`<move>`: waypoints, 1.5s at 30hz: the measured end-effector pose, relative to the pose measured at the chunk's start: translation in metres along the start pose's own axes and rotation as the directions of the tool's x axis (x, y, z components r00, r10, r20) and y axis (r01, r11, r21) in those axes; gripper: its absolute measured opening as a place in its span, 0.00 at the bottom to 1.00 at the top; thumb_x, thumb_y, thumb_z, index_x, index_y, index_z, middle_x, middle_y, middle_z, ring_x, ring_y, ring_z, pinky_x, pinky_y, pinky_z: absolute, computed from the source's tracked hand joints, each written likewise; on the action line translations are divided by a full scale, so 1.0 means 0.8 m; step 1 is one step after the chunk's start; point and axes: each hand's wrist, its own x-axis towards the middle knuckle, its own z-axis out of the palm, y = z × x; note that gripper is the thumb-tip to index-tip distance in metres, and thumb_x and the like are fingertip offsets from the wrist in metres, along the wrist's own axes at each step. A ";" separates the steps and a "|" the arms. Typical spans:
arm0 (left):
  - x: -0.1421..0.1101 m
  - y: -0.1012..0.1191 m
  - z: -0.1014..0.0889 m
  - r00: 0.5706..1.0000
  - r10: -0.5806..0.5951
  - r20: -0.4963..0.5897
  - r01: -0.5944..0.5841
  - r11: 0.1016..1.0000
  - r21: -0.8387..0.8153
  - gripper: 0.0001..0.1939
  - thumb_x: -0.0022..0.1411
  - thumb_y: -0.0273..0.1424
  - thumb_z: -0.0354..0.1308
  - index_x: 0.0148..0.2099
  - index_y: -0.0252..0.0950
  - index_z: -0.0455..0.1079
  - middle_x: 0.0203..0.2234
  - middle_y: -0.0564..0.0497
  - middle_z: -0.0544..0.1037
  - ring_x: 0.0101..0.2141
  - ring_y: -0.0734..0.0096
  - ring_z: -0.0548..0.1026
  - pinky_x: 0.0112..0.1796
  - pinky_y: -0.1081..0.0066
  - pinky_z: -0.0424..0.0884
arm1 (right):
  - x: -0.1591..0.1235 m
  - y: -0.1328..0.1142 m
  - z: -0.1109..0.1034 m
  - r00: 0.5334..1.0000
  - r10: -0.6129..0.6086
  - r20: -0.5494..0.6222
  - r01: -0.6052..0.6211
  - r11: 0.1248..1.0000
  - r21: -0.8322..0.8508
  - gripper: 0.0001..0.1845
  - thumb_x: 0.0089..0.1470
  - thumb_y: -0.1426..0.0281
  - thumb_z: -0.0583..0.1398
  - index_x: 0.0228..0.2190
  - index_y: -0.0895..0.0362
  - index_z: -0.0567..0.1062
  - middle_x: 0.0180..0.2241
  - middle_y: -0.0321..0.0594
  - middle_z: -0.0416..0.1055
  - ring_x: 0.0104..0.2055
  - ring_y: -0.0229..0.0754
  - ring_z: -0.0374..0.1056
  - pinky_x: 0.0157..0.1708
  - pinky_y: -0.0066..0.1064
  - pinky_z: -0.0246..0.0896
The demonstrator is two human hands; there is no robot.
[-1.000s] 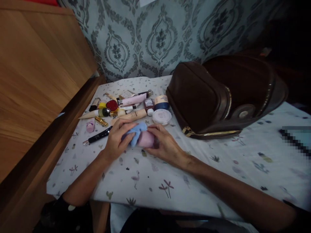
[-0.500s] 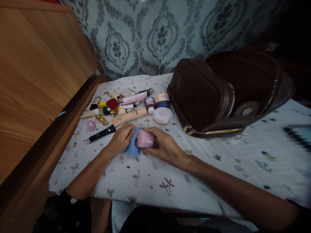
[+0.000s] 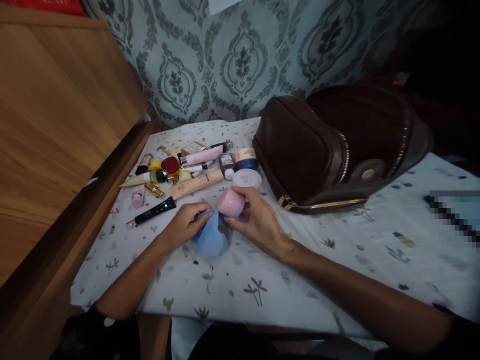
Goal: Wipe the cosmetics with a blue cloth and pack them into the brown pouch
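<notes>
My right hand (image 3: 260, 222) is closed around a small pink jar (image 3: 231, 202), held above the table with its smooth side toward me. In my left hand (image 3: 186, 222) a light blue cloth (image 3: 212, 237) is pinched, and its loose part hangs down just below the jar. The cloth's upper edge is at the jar's left side; whether they touch I cannot tell. Behind the hands lie a black tube (image 3: 152, 212) with a silver cap, a beige tube (image 3: 197, 183) and a round clear-lidded compact (image 3: 247, 179).
A large brown leather bag (image 3: 300, 155) stands at the right back. Several cosmetics, among them a pink tube (image 3: 202, 155), a gold lipstick (image 3: 154, 190) and a blue-and-cream jar (image 3: 246, 159), crowd the table's left back. A wooden panel (image 3: 63, 100) rises at the left.
The pink jar has tilted and moved slightly up and right in my right hand, away from the cloth. More of the blue cloth now hangs open from my left hand.
</notes>
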 end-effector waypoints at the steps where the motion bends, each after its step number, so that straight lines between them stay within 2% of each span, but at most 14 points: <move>1: -0.001 0.002 0.001 1.000 0.005 0.000 -0.005 1.000 -0.015 0.22 0.70 0.46 0.48 0.31 0.34 0.67 0.24 0.54 0.68 0.28 0.71 0.67 0.30 0.73 0.62 | 0.001 0.001 -0.001 1.000 -0.015 -0.007 0.015 0.999 -0.028 0.26 0.46 0.71 0.66 0.48 0.55 0.69 0.45 0.46 0.71 0.45 0.51 0.71 0.42 0.43 0.72; 3: -0.002 0.004 0.002 0.999 0.028 -0.034 -0.028 1.000 -0.013 0.21 0.69 0.44 0.50 0.30 0.35 0.66 0.23 0.54 0.68 0.27 0.72 0.66 0.30 0.73 0.63 | 0.002 0.002 -0.002 1.000 -0.024 -0.014 0.023 0.998 -0.063 0.26 0.45 0.71 0.66 0.48 0.54 0.69 0.44 0.46 0.71 0.44 0.52 0.71 0.42 0.43 0.71; 6: -0.001 0.003 0.003 0.979 0.069 -0.193 -0.058 0.996 0.061 0.18 0.70 0.42 0.49 0.32 0.36 0.66 0.27 0.53 0.70 0.30 0.71 0.68 0.34 0.71 0.65 | 0.003 0.003 -0.002 1.000 -0.028 -0.007 0.028 0.997 -0.069 0.26 0.45 0.70 0.66 0.48 0.54 0.70 0.43 0.45 0.71 0.45 0.51 0.70 0.42 0.42 0.71; 10: -0.001 -0.005 0.005 0.931 -0.017 -0.366 0.026 0.999 0.020 0.15 0.71 0.43 0.47 0.40 0.38 0.66 0.31 0.53 0.71 0.35 0.69 0.70 0.39 0.70 0.68 | 0.001 0.000 -0.001 0.996 -0.069 0.053 0.070 0.997 -0.035 0.26 0.46 0.70 0.66 0.49 0.52 0.71 0.43 0.44 0.71 0.46 0.51 0.70 0.46 0.45 0.70; 12: -0.002 -0.007 0.008 0.944 -0.031 -0.330 0.000 0.995 -0.095 0.17 0.70 0.46 0.49 0.48 0.39 0.65 0.39 0.50 0.74 0.41 0.66 0.72 0.43 0.69 0.70 | -0.001 -0.002 0.000 0.993 -0.079 0.092 0.079 0.997 0.001 0.28 0.46 0.69 0.66 0.50 0.52 0.70 0.45 0.44 0.72 0.47 0.51 0.71 0.47 0.46 0.70; 15: -0.004 -0.005 0.011 0.991 0.014 -0.131 -0.052 0.957 -0.286 0.30 0.64 0.49 0.57 0.62 0.40 0.58 0.53 0.44 0.72 0.49 0.61 0.73 0.46 0.67 0.73 | -0.003 -0.005 0.001 0.991 -0.025 0.134 0.016 0.997 0.071 0.32 0.45 0.69 0.66 0.53 0.53 0.68 0.49 0.46 0.72 0.44 0.49 0.72 0.44 0.42 0.71; 19: -0.004 -0.001 0.010 0.999 0.006 -0.046 -0.022 0.934 -0.355 0.36 0.60 0.47 0.64 0.64 0.40 0.59 0.58 0.42 0.69 0.52 0.56 0.73 0.49 0.65 0.73 | -0.004 -0.007 0.000 0.984 0.069 0.165 -0.088 0.990 0.109 0.29 0.44 0.69 0.66 0.50 0.54 0.67 0.43 0.43 0.74 0.36 0.44 0.72 0.37 0.37 0.70; 23: -0.003 -0.003 0.006 0.998 0.002 -0.061 -0.021 0.952 -0.307 0.34 0.57 0.46 0.66 0.62 0.38 0.64 0.55 0.43 0.72 0.51 0.55 0.73 0.50 0.64 0.72 | -0.006 -0.007 -0.002 0.978 0.016 0.207 -0.030 0.998 0.060 0.24 0.46 0.70 0.64 0.46 0.54 0.67 0.38 0.40 0.72 0.36 0.45 0.71 0.37 0.39 0.70; 28: -0.003 -0.004 0.013 0.996 -0.049 -0.079 0.022 0.947 -0.321 0.25 0.62 0.48 0.59 0.53 0.36 0.68 0.41 0.47 0.76 0.39 0.62 0.75 0.38 0.68 0.73 | -0.009 -0.008 -0.002 0.962 -0.204 0.182 0.213 0.977 -0.028 0.18 0.50 0.75 0.61 0.44 0.54 0.66 0.45 0.47 0.69 0.47 0.51 0.69 0.46 0.45 0.68; 31: -0.003 -0.003 0.018 0.993 -0.080 -0.085 0.042 0.923 -0.382 0.24 0.62 0.48 0.58 0.50 0.35 0.69 0.36 0.49 0.74 0.35 0.66 0.72 0.34 0.70 0.71 | -0.009 -0.010 -0.003 0.955 -0.242 0.170 0.251 0.967 -0.034 0.18 0.50 0.76 0.61 0.44 0.54 0.67 0.46 0.48 0.69 0.49 0.52 0.68 0.47 0.45 0.67; 34: -0.002 -0.003 0.018 0.991 -0.106 -0.084 0.060 0.902 -0.428 0.28 0.58 0.48 0.63 0.53 0.35 0.68 0.39 0.49 0.74 0.37 0.65 0.72 0.36 0.71 0.71 | -0.007 -0.011 -0.004 0.975 -0.145 0.169 0.145 0.989 0.010 0.21 0.48 0.74 0.64 0.45 0.53 0.68 0.44 0.44 0.70 0.46 0.50 0.69 0.45 0.43 0.68; 37: -0.002 -0.005 0.016 0.992 -0.085 -0.097 0.035 0.902 -0.430 0.33 0.55 0.46 0.67 0.58 0.37 0.67 0.48 0.47 0.74 0.45 0.61 0.72 0.43 0.69 0.70 | -0.004 -0.012 -0.005 0.978 0.036 0.205 -0.066 0.987 0.144 0.23 0.46 0.70 0.66 0.45 0.54 0.68 0.37 0.39 0.72 0.37 0.45 0.70 0.38 0.38 0.69; 42: -0.003 -0.008 0.013 0.988 -0.100 -0.118 0.042 0.908 -0.417 0.36 0.52 0.48 0.68 0.59 0.37 0.68 0.51 0.45 0.73 0.46 0.58 0.72 0.45 0.68 0.69 | 0.003 -0.013 -0.005 0.943 0.160 0.293 -0.268 0.886 0.378 0.24 0.43 0.66 0.68 0.43 0.55 0.69 0.38 0.39 0.73 0.37 0.43 0.70 0.39 0.37 0.69; 45: -0.003 -0.006 0.015 0.983 -0.110 -0.148 0.043 0.918 -0.393 0.37 0.52 0.47 0.69 0.60 0.37 0.67 0.50 0.46 0.74 0.46 0.58 0.72 0.46 0.67 0.69 | 0.006 -0.013 -0.006 0.910 0.199 0.363 -0.375 0.768 0.519 0.24 0.43 0.62 0.70 0.41 0.56 0.70 0.39 0.40 0.73 0.41 0.44 0.71 0.42 0.37 0.69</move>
